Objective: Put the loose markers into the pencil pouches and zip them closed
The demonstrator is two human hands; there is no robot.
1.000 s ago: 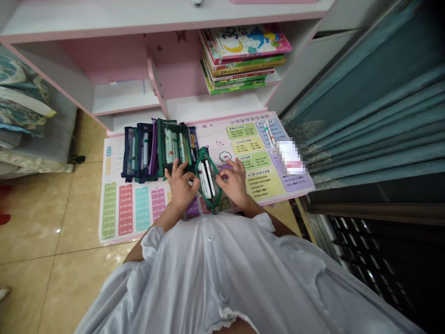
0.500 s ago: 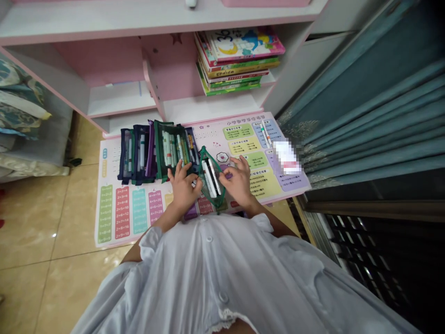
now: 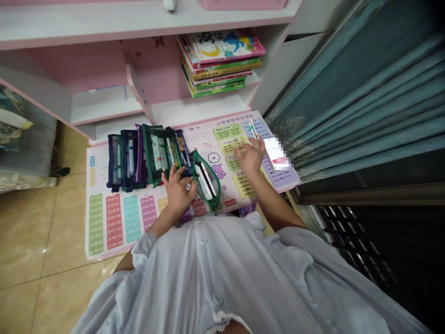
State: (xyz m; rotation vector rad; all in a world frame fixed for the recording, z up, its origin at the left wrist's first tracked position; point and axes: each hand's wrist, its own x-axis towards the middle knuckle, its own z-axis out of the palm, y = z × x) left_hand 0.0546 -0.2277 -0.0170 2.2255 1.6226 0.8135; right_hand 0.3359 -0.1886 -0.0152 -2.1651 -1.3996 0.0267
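Observation:
My left hand (image 3: 178,190) pinches the left edge of a green mesh pouch (image 3: 216,189), which gapes open near the desk's front edge. White markers (image 3: 206,182) lie inside it. Over the right part of the printed mat, my right hand (image 3: 251,157) is off the pouch, its fingers apart and nothing seen in them. Just beyond its fingertips lie loose white markers (image 3: 253,128), beside a phone (image 3: 277,154). Left of the open pouch, several mesh pouches filled with pens stand in a row, among them a green one (image 3: 149,157) and a purple one (image 3: 139,155).
The mat (image 3: 130,248) covers the desk. Behind it rises a pink and white shelf (image 3: 114,111) holding a stack of books (image 3: 222,62). A blue-green curtain (image 3: 347,106) hangs at the right, close to the phone.
My right hand has let go of the pouch's right edge and moved right and away from me, towards the loose markers. My left hand stays on the pouch. The whole view has shifted slightly.

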